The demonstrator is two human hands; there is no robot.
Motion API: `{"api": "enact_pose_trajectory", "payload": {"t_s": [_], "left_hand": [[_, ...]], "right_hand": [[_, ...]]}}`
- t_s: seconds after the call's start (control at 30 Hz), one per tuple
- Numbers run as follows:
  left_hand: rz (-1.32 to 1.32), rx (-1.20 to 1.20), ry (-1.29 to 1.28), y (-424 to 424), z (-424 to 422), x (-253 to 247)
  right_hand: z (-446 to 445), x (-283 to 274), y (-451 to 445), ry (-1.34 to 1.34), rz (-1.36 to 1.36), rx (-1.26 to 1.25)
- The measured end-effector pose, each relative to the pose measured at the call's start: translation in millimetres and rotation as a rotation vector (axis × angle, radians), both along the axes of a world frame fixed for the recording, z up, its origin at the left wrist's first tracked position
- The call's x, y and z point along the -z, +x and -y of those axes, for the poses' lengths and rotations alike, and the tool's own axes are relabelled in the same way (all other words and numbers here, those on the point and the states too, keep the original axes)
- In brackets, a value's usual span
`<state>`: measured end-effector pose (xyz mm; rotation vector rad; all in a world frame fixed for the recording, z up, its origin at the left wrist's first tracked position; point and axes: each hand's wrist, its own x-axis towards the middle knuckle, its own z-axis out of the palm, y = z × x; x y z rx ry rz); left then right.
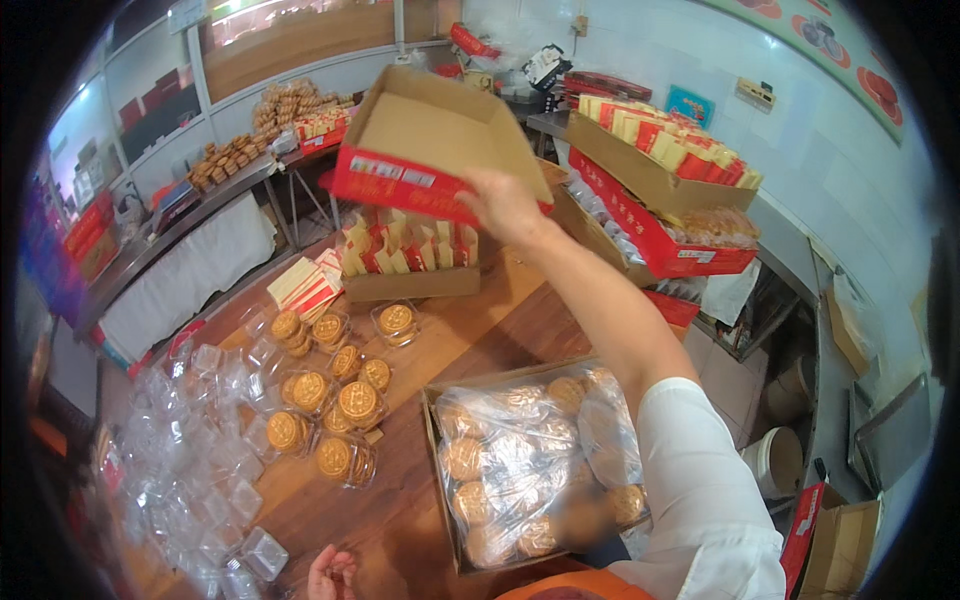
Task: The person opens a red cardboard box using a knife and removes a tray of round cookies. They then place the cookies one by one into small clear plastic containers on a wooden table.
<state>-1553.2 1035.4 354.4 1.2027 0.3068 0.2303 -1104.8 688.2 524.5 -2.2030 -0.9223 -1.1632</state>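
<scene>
My right hand grips the near edge of an empty red cardboard box, raised and tilted above a cardboard box of red and cream paper packets. My left hand is low at the bottom edge, fingers loosely curled, holding nothing that I can see. In front of me a cardboard box holds round golden pastries under clear plastic film. Left of it, stacks of round patterned pastries stand on the wooden table, several in clear plastic trays. Flat red and cream packets lie behind them.
Many clear plastic trays are heaped at the left. Stacked boxes of packets and pastries stand at the back right. A metal counter along the back left holds piled pastries. A white bucket stands at the right.
</scene>
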Motion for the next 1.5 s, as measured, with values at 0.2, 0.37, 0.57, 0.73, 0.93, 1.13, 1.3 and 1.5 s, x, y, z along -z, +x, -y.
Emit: {"api": "enact_pose_trajectory", "payload": {"t_s": [0.2,0.37,0.57,0.73,0.93,1.13,1.3,1.5], "left_hand": [[-0.087,0.030,-0.016,1.8,26.2,-16.2],[0.191,0.164,0.074,16.5,44.2,-37.4],[0.659,0.693,0.024,27.4,85.8,-130.0],[1.065,0.920,0.132,-6.3,129.8,-214.3],[1.621,0.295,0.140,-57.2,178.4,-201.2],[1.417,0.684,0.250,-107.9,151.8,-200.6],[1.068,0.739,0.219,-162.4,125.3,-183.2],[0.492,0.242,0.785,-129.1,101.0,-89.2]], "right_hand": [[43.4,-5.6,66.5,-0.011,-0.045,0.668],[42.1,11.4,-6.4,-0.181,0.051,0.385],[67.0,20.8,-194.2,-0.316,-0.112,0.258],[127.5,51.4,-333.6,-0.303,-0.321,0.413],[240.1,138.6,-443.2,-0.166,-0.603,0.747],[277.8,210.1,-478.9,1.092,-1.371,0.411],[247.6,210.4,-463.1,1.109,-1.263,0.426],[248.0,229.8,-481.9,1.048,-1.221,0.476]]}}
